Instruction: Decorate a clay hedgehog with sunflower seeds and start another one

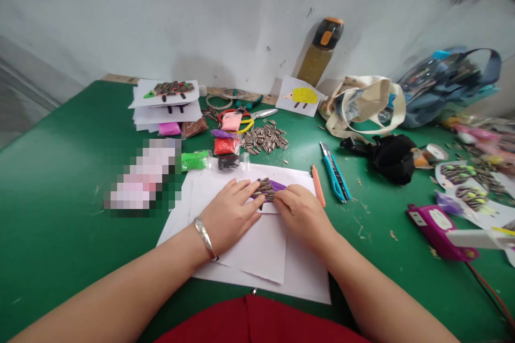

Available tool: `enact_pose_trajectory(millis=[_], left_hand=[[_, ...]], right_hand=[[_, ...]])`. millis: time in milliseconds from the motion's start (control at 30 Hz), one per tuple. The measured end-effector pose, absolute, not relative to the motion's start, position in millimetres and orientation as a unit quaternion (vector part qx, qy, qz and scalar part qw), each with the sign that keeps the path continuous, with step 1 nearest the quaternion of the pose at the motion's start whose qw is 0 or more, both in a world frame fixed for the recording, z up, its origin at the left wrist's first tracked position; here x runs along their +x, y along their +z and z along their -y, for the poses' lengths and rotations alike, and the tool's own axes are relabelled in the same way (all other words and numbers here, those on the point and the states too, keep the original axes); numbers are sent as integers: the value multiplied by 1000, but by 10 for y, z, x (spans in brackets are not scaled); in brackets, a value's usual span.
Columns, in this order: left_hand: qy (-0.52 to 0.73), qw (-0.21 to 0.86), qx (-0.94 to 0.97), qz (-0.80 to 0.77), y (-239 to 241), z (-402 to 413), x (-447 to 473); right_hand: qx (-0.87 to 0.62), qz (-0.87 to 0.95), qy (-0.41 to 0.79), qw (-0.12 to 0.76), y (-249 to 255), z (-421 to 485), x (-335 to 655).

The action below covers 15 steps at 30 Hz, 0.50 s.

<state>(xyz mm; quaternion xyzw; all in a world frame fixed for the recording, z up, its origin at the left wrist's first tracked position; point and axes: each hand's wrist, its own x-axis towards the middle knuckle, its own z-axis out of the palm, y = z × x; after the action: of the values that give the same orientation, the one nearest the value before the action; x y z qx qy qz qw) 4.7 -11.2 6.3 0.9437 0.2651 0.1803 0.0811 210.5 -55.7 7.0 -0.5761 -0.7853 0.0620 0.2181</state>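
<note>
On white paper sheets point(257, 249) in front of me lies a purple clay shape point(277, 186) partly covered with striped sunflower seeds point(264, 187). My left hand point(231, 214), with a silver bangle on the wrist, lies flat on the paper, fingers stretched out and touching the seed-covered shape from the left. My right hand point(300, 211) is curled, its fingertips pinched at the right side of the shape; what they hold is too small to make out.
A pile of loose sunflower seeds point(263, 140) and coloured clay packets point(225, 146) lie beyond the paper. A teal utility knife point(335, 178) and an orange pencil point(317, 193) sit to the right. Bags point(362, 102), a bottle point(319, 51), finished seed pictures point(167, 92) and a purple glue gun point(440, 230) surround the green table point(60, 182).
</note>
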Motion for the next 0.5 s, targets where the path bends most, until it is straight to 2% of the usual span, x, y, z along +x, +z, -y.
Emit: enact_pose_trajectory(millis=[300,500], left_hand=[[182,103,942,-263,80,112,37],[165,110,943,-268,101,116,34]], right_hand=[[-589,774,36,228,118,545,2160],[-583,772,64,246,110,556,2133]])
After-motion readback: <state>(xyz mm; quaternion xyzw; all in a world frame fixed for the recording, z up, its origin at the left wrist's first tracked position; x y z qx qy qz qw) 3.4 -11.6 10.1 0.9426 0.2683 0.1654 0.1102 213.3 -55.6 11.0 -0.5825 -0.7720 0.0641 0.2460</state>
